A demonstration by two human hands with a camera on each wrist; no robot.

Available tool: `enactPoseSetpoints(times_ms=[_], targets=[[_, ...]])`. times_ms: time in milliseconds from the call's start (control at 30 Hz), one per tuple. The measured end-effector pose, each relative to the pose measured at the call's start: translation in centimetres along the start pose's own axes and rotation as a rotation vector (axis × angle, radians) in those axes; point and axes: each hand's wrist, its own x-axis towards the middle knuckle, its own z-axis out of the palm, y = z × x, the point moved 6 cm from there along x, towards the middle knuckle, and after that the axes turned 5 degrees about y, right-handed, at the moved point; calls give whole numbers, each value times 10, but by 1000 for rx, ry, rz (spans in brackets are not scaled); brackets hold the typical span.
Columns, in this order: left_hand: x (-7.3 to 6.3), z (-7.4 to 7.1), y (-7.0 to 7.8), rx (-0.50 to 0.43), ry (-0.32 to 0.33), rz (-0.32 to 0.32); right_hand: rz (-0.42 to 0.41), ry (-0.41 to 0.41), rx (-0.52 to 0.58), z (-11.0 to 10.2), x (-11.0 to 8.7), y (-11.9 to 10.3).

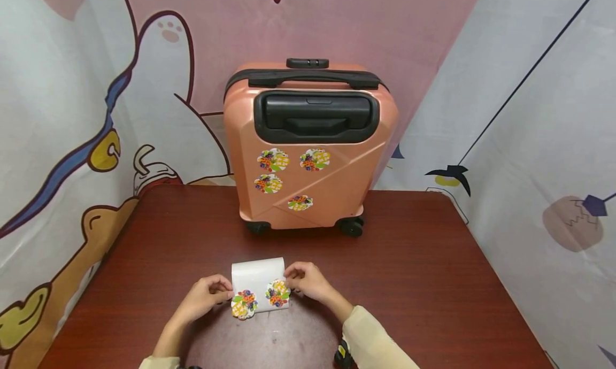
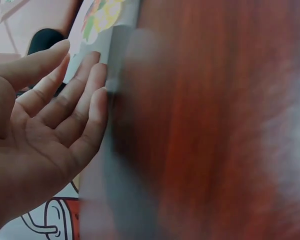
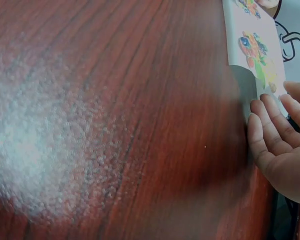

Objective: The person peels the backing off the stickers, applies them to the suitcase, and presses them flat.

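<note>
Suitcase (image 1: 346,176), orange-pink w/ blk handle panel (image 1: 317,117), stands upright toward back of table (image 1: 433,273). White sheet (image 1: 257,275) is in front of suitcase, well apart from it, approx. in line w/ suitcase's L half; it's curved, not flat. Toward its end farther from suitcase: 2 multicol. stickers, L sticker (image 1: 244,305) overhanging the edge, R sticker (image 1: 277,293) by the other corner. L hand (image 1: 204,299) is in front of suitcase, a bit past its L side, at sheet's L edge: fingers part-curled, thumb & index tips v. close. R hand (image 1: 312,283) is in front of suitcase's middle, at sheet's R edge: fingers bent, narrow thumb-index gap. Whether either grip pinches sheet or only touches it, can't tell. Suitcase front has 4 similar stickers (image 1: 273,160), below handle panel. Printed backdrop (image 1: 409,16) is behind suitcase.
</note>
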Motion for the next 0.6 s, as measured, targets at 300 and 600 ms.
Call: enactPoseSetpoints(times_ms=[300, 600], targets=[[-2, 7, -4, -14, 45, 0, 6, -8, 13, 3, 1, 3], [1, 5, 0, -57, 124, -49, -29, 12, 18, 3, 2, -1]])
